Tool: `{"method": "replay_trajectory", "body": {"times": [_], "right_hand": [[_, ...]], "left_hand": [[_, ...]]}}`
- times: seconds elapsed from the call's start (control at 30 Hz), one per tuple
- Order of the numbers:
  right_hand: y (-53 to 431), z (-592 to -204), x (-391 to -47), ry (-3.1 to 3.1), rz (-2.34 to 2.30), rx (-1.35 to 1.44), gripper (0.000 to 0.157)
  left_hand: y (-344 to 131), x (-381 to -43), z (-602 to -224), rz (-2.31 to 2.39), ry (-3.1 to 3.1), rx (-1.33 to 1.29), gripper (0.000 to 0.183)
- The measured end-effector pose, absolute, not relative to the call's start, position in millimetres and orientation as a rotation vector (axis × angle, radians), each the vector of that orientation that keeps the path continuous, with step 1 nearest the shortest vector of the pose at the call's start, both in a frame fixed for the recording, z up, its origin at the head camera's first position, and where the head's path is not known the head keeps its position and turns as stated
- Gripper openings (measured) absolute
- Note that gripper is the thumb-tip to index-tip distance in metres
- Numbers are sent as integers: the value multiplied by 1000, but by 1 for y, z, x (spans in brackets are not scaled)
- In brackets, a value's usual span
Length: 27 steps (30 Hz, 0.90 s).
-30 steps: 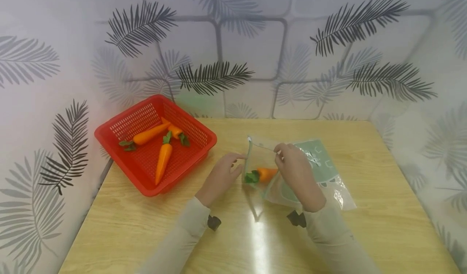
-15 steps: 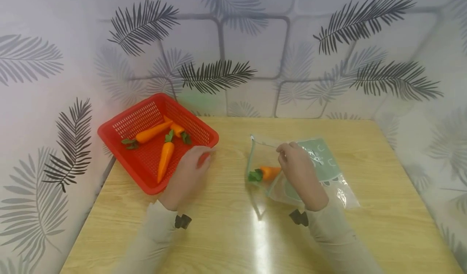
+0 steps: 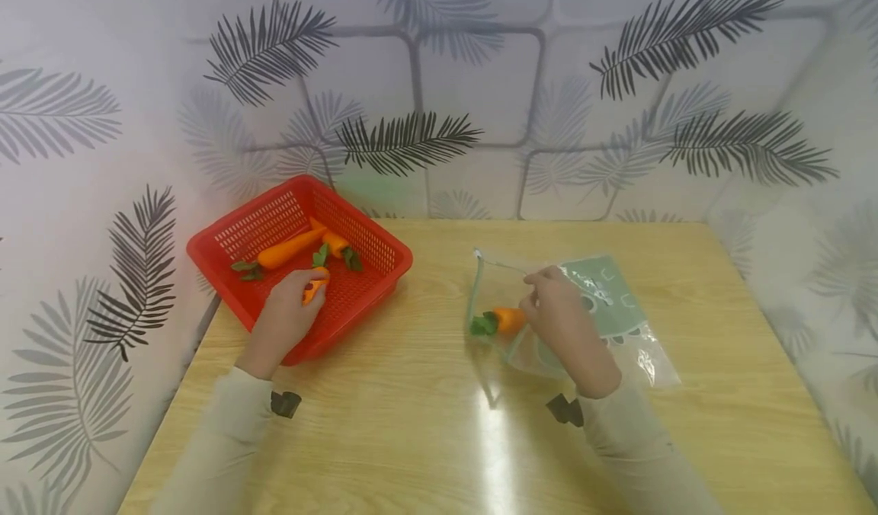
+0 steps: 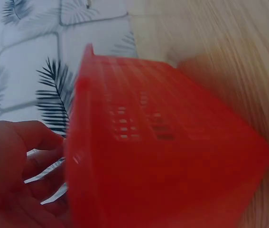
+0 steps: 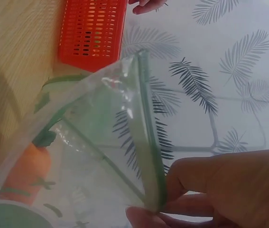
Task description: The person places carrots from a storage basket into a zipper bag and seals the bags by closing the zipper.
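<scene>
My left hand [image 3: 286, 317] is inside the red basket [image 3: 366, 313], over an orange toy carrot [image 3: 315, 285] with green leaves. Thumb and fingers lie around the carrot with a gap between them; in the blurred left wrist view, the basket wall hides the fingertips. With my right hand [image 3: 561, 321] I pinch the zip edge of a clear plastic bag [image 3: 634, 347] with a green print. The bag's mouth stands apart on its left side. Another carrot [image 5: 27, 168] lies inside the bag, leaves toward the mouth.
Two more carrots lie deeper in the basket, one long carrot [image 3: 284, 250] and one partly covered carrot [image 3: 334, 242]. The basket stands at the back left of the wooden table [image 3: 411, 423]. A leaf-patterned wall [image 3: 466, 180] rises behind the table.
My left hand has left the bag's opening and moved left into the basket, over a carrot. The right hand keeps its pinch on the bag's edge in about the same place.
</scene>
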State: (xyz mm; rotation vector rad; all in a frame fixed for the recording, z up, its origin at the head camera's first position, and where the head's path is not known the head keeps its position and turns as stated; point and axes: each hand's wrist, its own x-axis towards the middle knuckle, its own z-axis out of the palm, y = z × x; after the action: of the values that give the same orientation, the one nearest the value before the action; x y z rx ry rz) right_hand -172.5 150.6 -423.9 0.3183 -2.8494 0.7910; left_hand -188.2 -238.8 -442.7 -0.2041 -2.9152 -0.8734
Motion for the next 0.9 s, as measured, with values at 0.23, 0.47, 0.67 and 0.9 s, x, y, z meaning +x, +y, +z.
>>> {"method": "replay_trajectory", "body": {"times": [0.23,0.47,0.67,0.9], "right_hand": [[150,-422,-170,-2909,783,314,44],[150,-421,-167,-2830,813,324,38],[151,-419,-167,-2779,812,327,33],[154,-422,-170,-2718,749,292,27]], "left_hand": [[-253,-196,-448,-815,-3038,-131,37],[-257,-202,-452,-732,-3207,-91,43],[-259,-209,-459,-639,-3319,-62,46],[-258,-216,-465,-579,-3404,-8,43]]}}
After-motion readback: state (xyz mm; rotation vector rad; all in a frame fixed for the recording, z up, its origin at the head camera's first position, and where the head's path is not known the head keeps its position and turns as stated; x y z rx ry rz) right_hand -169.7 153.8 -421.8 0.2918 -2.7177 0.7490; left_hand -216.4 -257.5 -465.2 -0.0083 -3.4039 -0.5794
